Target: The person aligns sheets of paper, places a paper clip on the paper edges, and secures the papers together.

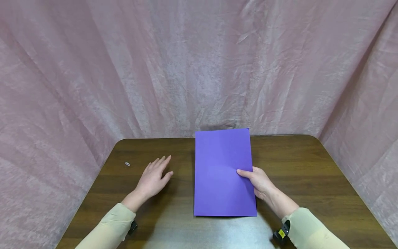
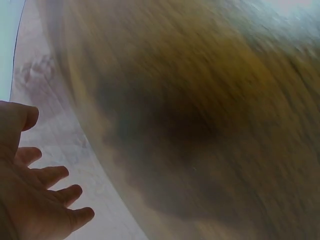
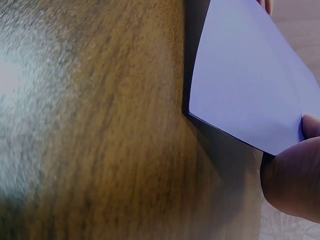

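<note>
A purple sheet of paper or card is held by my right hand at its right edge, thumb on top and the other fingers beneath. In the right wrist view the sheet looks pale violet, and its near corner lies close to the wooden surface. My left hand hovers over the table left of the sheet, fingers spread and holding nothing. The left wrist view shows the same hand with its fingers apart. Beyond it, to the left, a small paper clip lies on the wood.
The brown wooden table has rounded far corners. Pink velvet-like curtains hang behind it and along both sides. Light glares off the table's near middle.
</note>
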Tool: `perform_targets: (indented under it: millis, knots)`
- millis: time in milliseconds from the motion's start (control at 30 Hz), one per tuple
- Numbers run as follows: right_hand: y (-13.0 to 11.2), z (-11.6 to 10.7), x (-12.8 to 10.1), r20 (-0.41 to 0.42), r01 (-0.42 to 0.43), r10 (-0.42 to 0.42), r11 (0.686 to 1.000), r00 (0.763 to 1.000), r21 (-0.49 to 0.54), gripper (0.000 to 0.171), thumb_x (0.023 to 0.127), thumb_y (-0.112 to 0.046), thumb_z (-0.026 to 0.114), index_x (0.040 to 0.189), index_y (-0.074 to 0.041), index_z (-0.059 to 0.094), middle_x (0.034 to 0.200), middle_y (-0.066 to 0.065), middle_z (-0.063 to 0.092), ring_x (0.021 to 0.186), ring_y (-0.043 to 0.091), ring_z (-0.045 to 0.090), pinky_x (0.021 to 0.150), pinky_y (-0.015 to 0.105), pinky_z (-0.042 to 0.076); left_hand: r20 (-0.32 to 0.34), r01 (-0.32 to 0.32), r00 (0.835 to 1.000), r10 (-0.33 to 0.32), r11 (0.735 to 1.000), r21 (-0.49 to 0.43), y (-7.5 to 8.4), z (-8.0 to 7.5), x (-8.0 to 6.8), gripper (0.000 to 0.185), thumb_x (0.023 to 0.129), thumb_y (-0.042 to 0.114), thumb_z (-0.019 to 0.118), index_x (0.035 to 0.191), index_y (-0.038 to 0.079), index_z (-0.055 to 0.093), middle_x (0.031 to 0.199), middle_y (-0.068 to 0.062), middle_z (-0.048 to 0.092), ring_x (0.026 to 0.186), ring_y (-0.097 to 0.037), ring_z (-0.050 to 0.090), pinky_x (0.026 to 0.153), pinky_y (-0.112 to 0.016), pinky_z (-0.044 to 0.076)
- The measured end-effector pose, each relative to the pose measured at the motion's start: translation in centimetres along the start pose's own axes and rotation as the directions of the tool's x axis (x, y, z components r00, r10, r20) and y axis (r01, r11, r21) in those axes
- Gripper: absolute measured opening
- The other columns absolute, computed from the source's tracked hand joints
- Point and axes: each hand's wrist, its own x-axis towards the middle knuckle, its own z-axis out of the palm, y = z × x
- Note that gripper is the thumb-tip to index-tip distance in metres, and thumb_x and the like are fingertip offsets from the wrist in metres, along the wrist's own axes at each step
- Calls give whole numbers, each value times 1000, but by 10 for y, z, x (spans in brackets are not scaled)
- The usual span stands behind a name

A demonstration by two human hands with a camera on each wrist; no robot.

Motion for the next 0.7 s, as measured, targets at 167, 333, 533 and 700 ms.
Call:
perform_targets:
  millis: [167,333,533,700]
  knots:
    - [0,0,0,-4,0,0,1000,1000,1,12,96,-13,70,106,-7,65,85,6,75,76,20,73,68,37,60,28,37,999,-38,999,32,-8,-1,-3,67,104,39,60,162,18,33,163,-18,33,150,-43,24,118,-66,14]
    - [-1,2,0,1,2,-2,1000,1000,4,11,97,-12,70,105,-7,65,85,6,75,76,20,73,68,36,60,49,82,995,-85,995,60,-18,-3,-7,70,104,42,59,162,16,31,163,-23,29,151,-46,19,118,-68,9]
    - [-1,3,1,9,-2,2,1000,1000,4,9,97,-12,69,104,-8,65,84,6,75,76,20,73,68,37,60,72,157,984,-163,984,80,-43,-6,-14,73,104,47,55,163,12,28,165,-27,21,151,-49,15,116,-71,7]
    - [0,2,2,17,-3,3,1000,1000,12,9,97,-12,69,104,-8,65,85,6,75,76,21,73,68,37,60,95,202,973,-209,976,80,-62,-9,-24,77,104,52,52,163,9,26,165,-29,17,150,-52,11,114,-74,5]
